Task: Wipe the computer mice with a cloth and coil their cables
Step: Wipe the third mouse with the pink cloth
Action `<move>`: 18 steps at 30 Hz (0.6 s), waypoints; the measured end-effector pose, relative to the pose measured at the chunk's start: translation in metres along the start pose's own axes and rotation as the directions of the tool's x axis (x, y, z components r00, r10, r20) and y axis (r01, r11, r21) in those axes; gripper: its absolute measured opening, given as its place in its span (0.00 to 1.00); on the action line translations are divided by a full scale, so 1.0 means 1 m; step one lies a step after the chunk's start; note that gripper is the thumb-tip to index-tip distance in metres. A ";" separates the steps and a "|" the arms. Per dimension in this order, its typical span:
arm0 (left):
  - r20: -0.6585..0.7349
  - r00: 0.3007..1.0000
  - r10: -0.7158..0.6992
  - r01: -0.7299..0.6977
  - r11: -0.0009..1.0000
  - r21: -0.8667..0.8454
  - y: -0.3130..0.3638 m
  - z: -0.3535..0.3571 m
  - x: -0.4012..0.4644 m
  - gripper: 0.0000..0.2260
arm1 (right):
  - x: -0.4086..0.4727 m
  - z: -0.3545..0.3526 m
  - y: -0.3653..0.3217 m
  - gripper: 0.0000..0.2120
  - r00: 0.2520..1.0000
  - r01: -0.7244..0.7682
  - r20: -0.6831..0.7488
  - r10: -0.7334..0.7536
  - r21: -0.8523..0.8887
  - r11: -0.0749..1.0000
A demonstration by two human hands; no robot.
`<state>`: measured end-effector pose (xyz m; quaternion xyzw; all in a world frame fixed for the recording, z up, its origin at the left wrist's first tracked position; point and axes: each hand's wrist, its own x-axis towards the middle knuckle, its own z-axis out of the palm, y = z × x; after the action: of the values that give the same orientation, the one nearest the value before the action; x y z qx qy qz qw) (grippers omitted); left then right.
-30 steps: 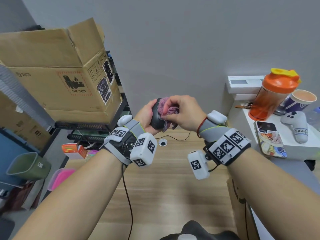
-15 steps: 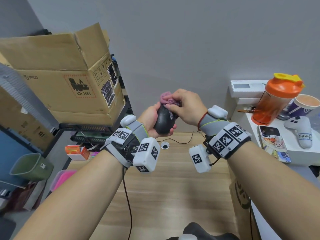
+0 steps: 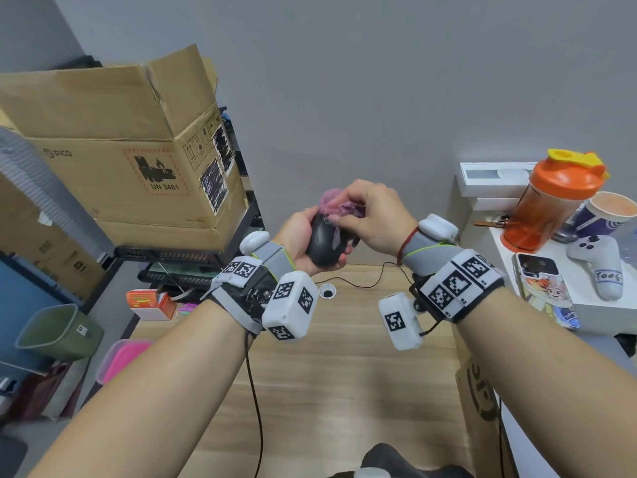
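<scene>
Above the desk (image 3: 344, 374), left hand (image 3: 296, 236) cupping black mouse (image 3: 322, 241), right hand (image 3: 375, 219) pinching pink cloth (image 3: 331, 201) onto it, cardboard box (image 3: 113, 160) contents hidden

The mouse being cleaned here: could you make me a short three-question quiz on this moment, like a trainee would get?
1. True or false: the left hand holds the black mouse up off the wooden desk.
2. What does the right hand press on the mouse? A) a paper cup B) a pink-purple cloth C) a phone
3. Fill in: the shaker bottle at the right has an ____ lid.

Key: 1 true; 2 B; 3 orange.
</scene>
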<state>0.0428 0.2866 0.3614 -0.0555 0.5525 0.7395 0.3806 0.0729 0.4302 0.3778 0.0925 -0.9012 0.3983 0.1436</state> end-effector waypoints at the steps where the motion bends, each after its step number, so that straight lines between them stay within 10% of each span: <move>1: -0.012 1.000 0.017 -0.017 1.000 -0.025 0.001 -0.001 0.001 0.22 | -0.004 0.003 -0.002 0.08 0.997 0.040 0.071 -0.042 0.024 0.999; 5: -0.056 0.998 0.032 -0.043 0.977 -0.211 0.007 -0.004 0.002 0.23 | -0.011 0.010 -0.008 0.10 0.958 0.125 0.260 -0.120 -0.004 0.992; 11: -0.081 0.997 0.007 -0.014 0.995 -0.094 0.004 0.003 -0.002 0.20 | 0.001 -0.001 -0.001 0.09 0.999 -0.008 -0.034 0.011 0.092 0.996; 18: -0.110 0.993 0.029 -0.036 0.997 -0.069 0.002 -0.004 -0.004 0.27 | -0.008 0.007 -0.005 0.09 0.965 0.101 0.246 -0.087 -0.046 0.994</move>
<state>0.0432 0.2814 0.3633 -0.1003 0.5466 0.7606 0.3356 0.0804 0.4218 0.3739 0.1790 -0.9178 0.3504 0.0534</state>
